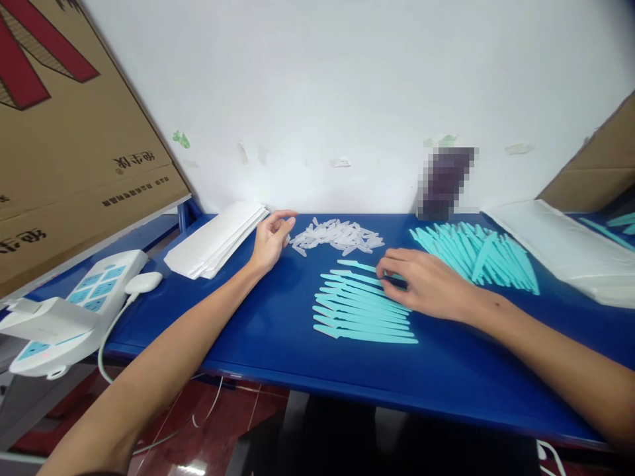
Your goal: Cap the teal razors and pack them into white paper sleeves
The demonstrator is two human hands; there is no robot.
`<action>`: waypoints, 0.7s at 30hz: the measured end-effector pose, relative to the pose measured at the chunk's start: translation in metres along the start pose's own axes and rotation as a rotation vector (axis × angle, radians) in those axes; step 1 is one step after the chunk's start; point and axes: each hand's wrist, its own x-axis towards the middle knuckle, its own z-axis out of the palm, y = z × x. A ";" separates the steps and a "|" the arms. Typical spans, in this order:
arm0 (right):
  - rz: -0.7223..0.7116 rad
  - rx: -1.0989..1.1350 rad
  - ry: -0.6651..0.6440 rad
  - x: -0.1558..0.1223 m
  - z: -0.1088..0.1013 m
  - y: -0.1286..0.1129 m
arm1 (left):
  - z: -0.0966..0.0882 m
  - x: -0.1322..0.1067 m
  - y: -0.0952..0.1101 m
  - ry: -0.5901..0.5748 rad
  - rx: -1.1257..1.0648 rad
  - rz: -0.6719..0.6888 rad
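My left hand (pixel 270 243) rests at the left edge of a pile of small translucent white plastic caps (pixel 342 235). Its fingers are loosely curved, with index finger and thumb slightly apart; I make out nothing held between them. A row of turquoise eyebrow razors (pixel 364 324) lies side by side in front of me, heads to the left. Over the far part of that row is my right hand (pixel 421 281), thumb and fingers bent in around one razor and partly hiding it. Beyond this hand lies a heaped pile of more turquoise razors (pixel 476 254).
A stack of white paper sleeves (pixel 218 238) lies at the left on the blue table (pixel 278 344). Farther left are a power strip (pixel 94 297) with a plugged-in adapter and a cardboard box (pixel 84 132). A clear plastic packet (pixel 550 244) lies right, before a white wall.
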 end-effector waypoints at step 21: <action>0.047 0.164 -0.102 0.001 -0.005 -0.003 | -0.030 0.001 0.014 -0.595 0.637 0.127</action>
